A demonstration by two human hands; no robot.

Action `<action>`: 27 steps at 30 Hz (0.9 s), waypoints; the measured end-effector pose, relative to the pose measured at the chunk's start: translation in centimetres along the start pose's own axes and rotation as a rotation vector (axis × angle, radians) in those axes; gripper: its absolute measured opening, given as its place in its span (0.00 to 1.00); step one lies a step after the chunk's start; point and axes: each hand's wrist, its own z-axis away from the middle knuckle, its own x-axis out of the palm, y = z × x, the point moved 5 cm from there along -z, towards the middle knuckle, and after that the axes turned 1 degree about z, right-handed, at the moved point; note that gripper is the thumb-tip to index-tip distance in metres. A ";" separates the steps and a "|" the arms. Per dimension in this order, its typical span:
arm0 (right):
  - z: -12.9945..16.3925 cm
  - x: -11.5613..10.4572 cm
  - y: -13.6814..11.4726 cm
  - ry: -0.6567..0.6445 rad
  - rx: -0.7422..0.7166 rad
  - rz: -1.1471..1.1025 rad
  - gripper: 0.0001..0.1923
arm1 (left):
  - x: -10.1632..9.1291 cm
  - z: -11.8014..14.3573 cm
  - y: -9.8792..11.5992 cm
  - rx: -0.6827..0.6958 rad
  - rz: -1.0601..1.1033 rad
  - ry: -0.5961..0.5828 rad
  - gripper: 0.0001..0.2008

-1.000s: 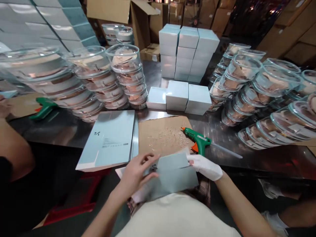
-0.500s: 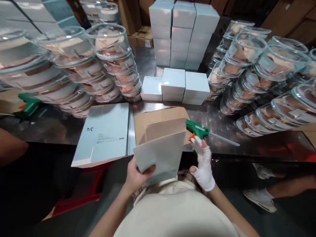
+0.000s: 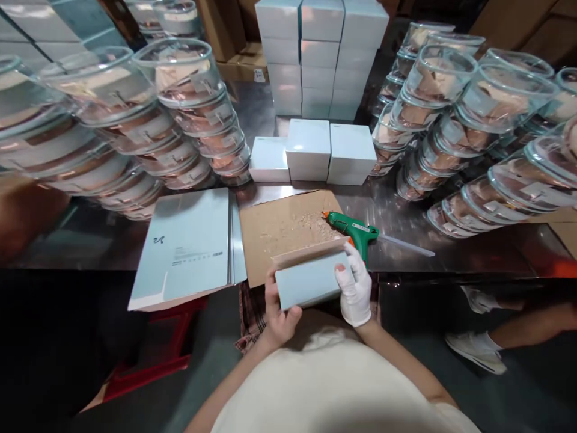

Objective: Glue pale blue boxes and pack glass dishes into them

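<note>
Between my hands I hold a pale blue cardboard box, its brown inner side showing along the far edge. My bare left hand grips its left end, thumb on the near side. Around its right end closes my right hand, in a white glove with the thumb tip bare. Just beyond lies a green glue gun with an orange nozzle and a clear glue stick out of its back. Its nozzle rests over a brown cardboard sheet spotted with dried glue.
Flat pale blue box blanks lie stacked at left. Finished-looking boxes stand behind the cardboard, with a taller box stack further back. Clear round tubs tower on both sides. A person's blurred arm is at far left; a red stool stands below.
The box has turned and tipped so a narrower side faces up. My right hand has come from beside the glue gun onto the box's right end.
</note>
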 end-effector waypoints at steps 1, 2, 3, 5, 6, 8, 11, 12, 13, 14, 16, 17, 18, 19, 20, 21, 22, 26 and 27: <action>0.0 -0.1 0.1 0.057 0.021 -0.029 0.21 | 0.3 -0.4 0.6 0.074 -0.004 -0.009 0.32; 0.1 -0.3 0.3 0.101 0.025 -0.061 0.24 | 0.5 -0.8 1.2 0.152 -0.018 -0.044 0.31; 0.0 -0.6 0.4 0.125 0.023 -0.089 0.30 | 0.7 -1.2 1.8 0.219 -0.042 -0.104 0.29; -0.4 -1.8 0.8 0.102 0.028 -0.088 0.34 | 0.4 -2.0 2.7 0.280 -0.099 -0.234 0.24; -0.7 -2.6 1.1 0.078 0.040 -0.033 0.30 | 0.0 -2.4 2.9 0.286 -0.119 -0.259 0.20; -1.9 -4.8 1.8 0.075 0.078 0.208 0.21 | -1.4 -3.2 3.2 0.259 -0.140 -0.205 0.16; -4.7 -7.3 3.4 0.050 0.276 0.677 0.21 | -2.9 -4.2 3.0 0.157 -0.188 -0.064 0.16; -5.6 -7.6 4.2 0.005 0.381 0.742 0.20 | -2.9 -4.4 2.9 0.134 -0.204 -0.042 0.17; -6.3 -7.7 5.0 -0.044 0.486 0.736 0.19 | -2.7 -4.6 2.9 0.117 -0.215 -0.035 0.17; -6.9 -7.5 5.7 -0.085 0.571 0.679 0.18 | -2.5 -4.6 2.8 0.112 -0.217 -0.031 0.17; -7.7 -7.2 6.6 -0.105 0.655 0.497 0.14 | -1.8 -4.7 2.8 0.111 -0.206 -0.022 0.16; -7.8 -7.0 6.9 -0.101 0.670 0.411 0.13 | -1.6 -4.8 2.7 0.112 -0.197 -0.009 0.16; -7.9 -7.0 7.0 -0.096 0.673 0.343 0.13 | -1.5 -4.8 2.7 0.114 -0.189 0.009 0.15; -7.8 -6.9 6.9 -0.089 0.666 0.291 0.14 | -1.4 -4.9 2.7 0.117 -0.183 0.029 0.15; -7.6 -6.9 6.7 -0.081 0.655 0.245 0.16 | -1.3 -5.1 2.8 0.121 -0.180 0.041 0.15; -7.3 -6.8 6.3 -0.061 0.629 0.194 0.18 | -1.1 -5.4 2.9 0.122 -0.178 0.043 0.14; -7.1 -6.8 5.6 -0.020 0.585 0.133 0.20 | -1.0 -5.7 3.1 0.119 -0.174 0.038 0.14; -6.1 -6.1 1.5 0.102 0.311 -0.158 0.24 | 0.2 -7.2 4.8 0.104 -0.152 0.001 0.14; -5.8 -5.6 0.6 0.051 0.283 -0.195 0.23 | 0.5 -7.5 5.3 0.112 -0.154 0.001 0.14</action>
